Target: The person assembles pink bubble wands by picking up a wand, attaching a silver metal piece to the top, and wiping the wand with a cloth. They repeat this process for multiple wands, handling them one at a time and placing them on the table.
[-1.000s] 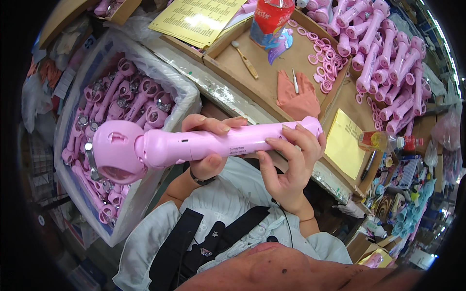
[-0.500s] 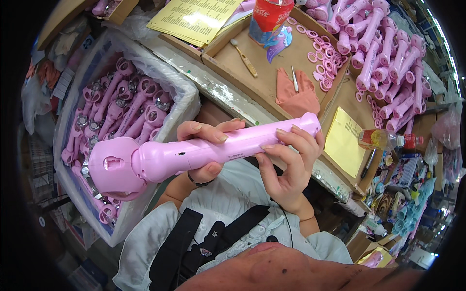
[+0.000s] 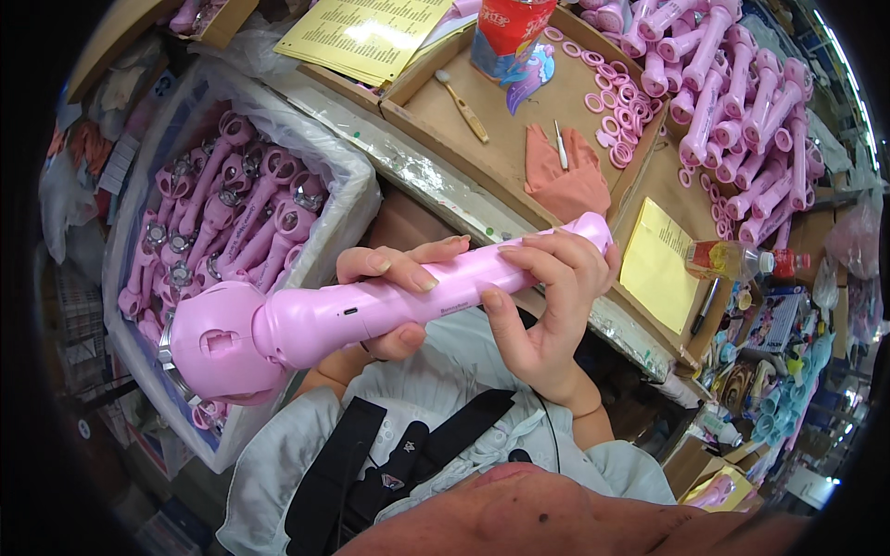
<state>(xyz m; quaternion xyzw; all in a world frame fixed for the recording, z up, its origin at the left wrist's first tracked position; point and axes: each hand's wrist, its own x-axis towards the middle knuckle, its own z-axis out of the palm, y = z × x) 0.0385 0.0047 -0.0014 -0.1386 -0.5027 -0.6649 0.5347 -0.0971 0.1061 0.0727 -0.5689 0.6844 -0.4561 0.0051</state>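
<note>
A pink toy microphone [image 3: 320, 320] lies slantwise across my front, its bulbous head at the lower left and its narrow end at the upper right. The head has a rectangular slot and a silvery ring on its far left edge; a small port shows on the handle. My left hand [image 3: 389, 267] grips the handle near the middle, fingers over the upper side and thumb below. Around the narrow end curl the fingers of my right hand [image 3: 554, 310], with its thumb on the handle's lower side. The palm side of my left hand is hidden behind the microphone.
A plastic-lined bin [image 3: 357, 176] at left holds many similar pink microphones. Ahead, a cardboard tray [image 3: 440, 139] contains a wooden brush [image 3: 464, 109], pink rings [image 3: 630, 116], an orange glove [image 3: 570, 176] and a red cup [image 3: 508, 37]. Pink handles [image 3: 709, 120] are piled at far right, beyond yellow paper [image 3: 656, 269].
The microphone's head has dipped slightly and the handle has turned a little. My right fingers have closed further over the narrow end; my left hand keeps its hold.
</note>
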